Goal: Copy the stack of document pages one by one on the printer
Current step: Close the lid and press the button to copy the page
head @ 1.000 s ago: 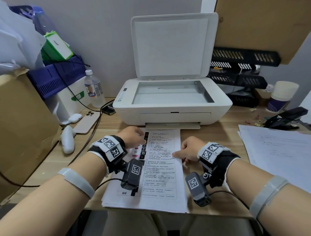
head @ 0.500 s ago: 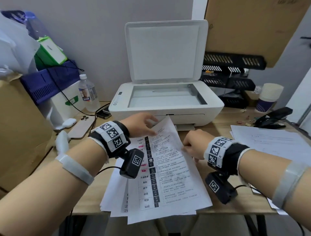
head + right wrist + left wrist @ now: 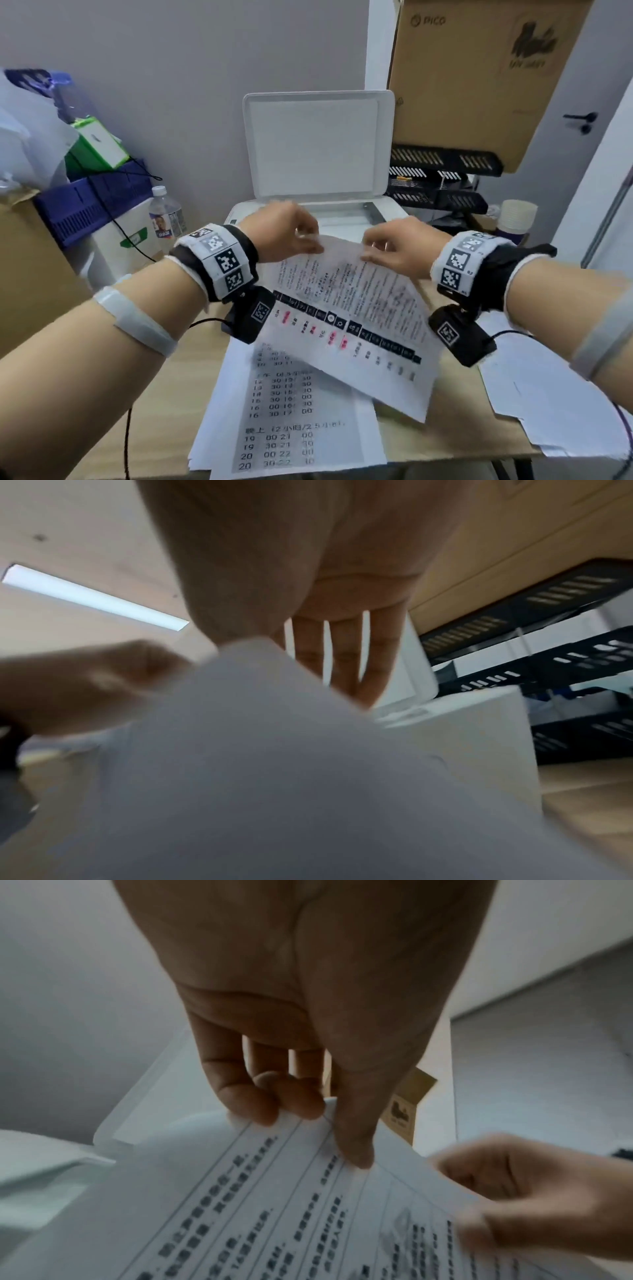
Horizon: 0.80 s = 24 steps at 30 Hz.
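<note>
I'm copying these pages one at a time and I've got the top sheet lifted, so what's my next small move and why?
Probably turn the sheet print side down and lay it on the scanner glass. Your left hand and right hand both pinch its far edge, it hangs printed side up above the stack, and the printer lid stands open with the visible glass bare.

My printed page [image 3: 346,308] hangs tilted above the stack [image 3: 291,421] — before the white printer [image 3: 318,150], its lid raised.
</note>
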### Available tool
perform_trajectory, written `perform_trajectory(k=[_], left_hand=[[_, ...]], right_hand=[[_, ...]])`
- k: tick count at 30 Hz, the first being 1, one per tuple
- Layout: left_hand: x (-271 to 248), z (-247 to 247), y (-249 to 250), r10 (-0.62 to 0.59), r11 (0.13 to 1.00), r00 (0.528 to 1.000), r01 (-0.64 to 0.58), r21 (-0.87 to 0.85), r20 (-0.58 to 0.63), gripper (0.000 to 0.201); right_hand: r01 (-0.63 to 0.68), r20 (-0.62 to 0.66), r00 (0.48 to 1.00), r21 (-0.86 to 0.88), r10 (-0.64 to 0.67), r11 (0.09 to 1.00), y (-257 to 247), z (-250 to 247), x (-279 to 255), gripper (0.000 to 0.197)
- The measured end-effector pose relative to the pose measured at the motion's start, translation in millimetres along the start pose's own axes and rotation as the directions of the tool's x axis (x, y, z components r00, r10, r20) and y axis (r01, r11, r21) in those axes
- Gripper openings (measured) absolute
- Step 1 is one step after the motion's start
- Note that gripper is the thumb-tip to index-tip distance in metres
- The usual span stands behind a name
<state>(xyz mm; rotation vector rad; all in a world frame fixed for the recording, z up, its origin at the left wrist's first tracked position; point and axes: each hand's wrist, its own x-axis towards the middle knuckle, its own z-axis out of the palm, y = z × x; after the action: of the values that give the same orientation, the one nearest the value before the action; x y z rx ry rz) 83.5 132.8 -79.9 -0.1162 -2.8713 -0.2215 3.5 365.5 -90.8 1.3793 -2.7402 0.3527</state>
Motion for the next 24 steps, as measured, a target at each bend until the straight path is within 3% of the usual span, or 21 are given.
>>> perform_trajectory(k=[4,7,10,13,15,17,19,21,24], left_hand=[[12,-42,-18,-0.038,0.996,0.983,0.022,-0.091,-0.181,0.027],[20,-69,-31,-0.073,0.986,0.949,0.021,-0.167,-0.308,0.019],[28,-85,-40,-0.109,0.967,0.873,-0.017,-0.253,-0.475,0.014],[34,-91,-47,-0.142,0.954,0.794,-0.05,-0.295,-0.592,0.012],[33,-86,-51,-0.159,0.956,0.768,-0.038,-0.292,-0.621,0.011],[32,-75,-56,-0.185,0.955,0.775,-0.004,-0.297,-0.604,0.009],[29,-60,-62,-0.219,0.95,0.822,0.056,-0.308,-0.525,0.007],[28,-42,-69,-0.256,0.943,0.873,0.132,-0.305,-0.416,0.005],[24,-12,-77,-0.306,0.94,0.905,0.237,-0.245,-0.296,0.01]], right_hand=[[-0.129,0.064,0.989,-0.046,0.132,0.991,23,-41,13,0.019],[-0.215,-0.14,0.97,-0.089,0.201,0.973,35,-71,24,0.026],[-0.234,-0.373,0.906,-0.042,0.202,0.971,36,-97,33,0.023],[-0.169,-0.554,0.823,-0.025,0.127,0.985,33,-106,42,0.025],[-0.122,-0.593,0.8,-0.017,0.088,0.992,33,-103,50,0.03],[-0.152,-0.563,0.821,-0.063,0.091,0.986,37,-90,60,0.031],[-0.192,-0.495,0.861,-0.103,0.117,0.976,42,-69,68,0.032],[-0.193,-0.43,0.89,-0.058,0.15,0.98,47,-43,73,0.035],[-0.171,-0.359,0.919,0.014,0.165,0.985,55,-4,80,0.031]])
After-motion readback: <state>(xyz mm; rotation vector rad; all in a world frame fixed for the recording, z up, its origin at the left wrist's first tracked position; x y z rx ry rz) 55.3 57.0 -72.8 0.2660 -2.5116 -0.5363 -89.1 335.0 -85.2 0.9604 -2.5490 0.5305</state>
